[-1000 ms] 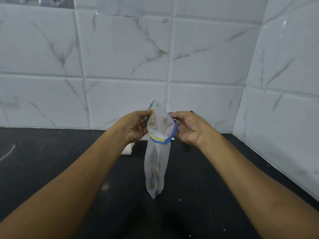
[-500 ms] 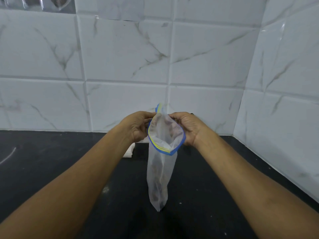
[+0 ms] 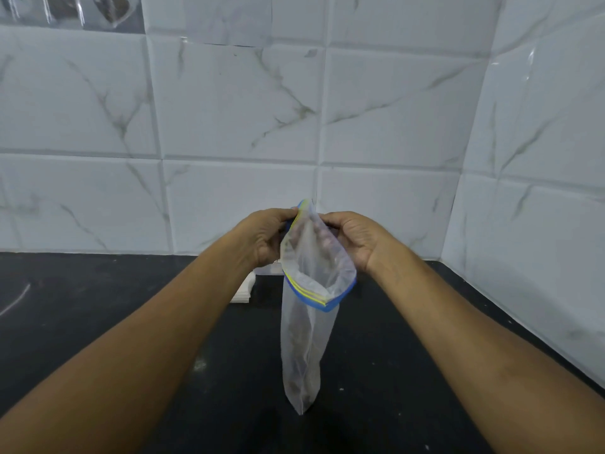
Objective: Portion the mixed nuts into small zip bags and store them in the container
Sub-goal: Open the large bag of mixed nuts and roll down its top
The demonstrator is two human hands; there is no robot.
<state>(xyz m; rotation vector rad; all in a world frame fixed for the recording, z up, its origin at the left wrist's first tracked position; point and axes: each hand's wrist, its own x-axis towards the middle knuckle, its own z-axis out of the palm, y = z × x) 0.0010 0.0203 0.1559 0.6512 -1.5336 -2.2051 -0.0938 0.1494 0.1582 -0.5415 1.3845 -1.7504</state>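
A clear zip bag (image 3: 306, 342) with a blue and yellow zip strip hangs upright above the black counter, its mouth spread wide toward me. Dark nuts show dimly through its lower part. My left hand (image 3: 263, 237) pinches the left side of the mouth and my right hand (image 3: 355, 239) pinches the right side, both at the far end of the opening. The bag's bottom corner hangs just over the counter. No container is in view.
A small white stack of flat bags (image 3: 244, 288) lies on the black counter (image 3: 98, 306) behind my left wrist. White marble tiles form the back wall and the right wall (image 3: 540, 191), meeting in a corner. Clear plastic bags (image 3: 65, 9) hang at the top left.
The bag's mouth has been pulled wider open and tipped toward me. Both hands stayed in about the same place, and the bag hangs slightly lower.
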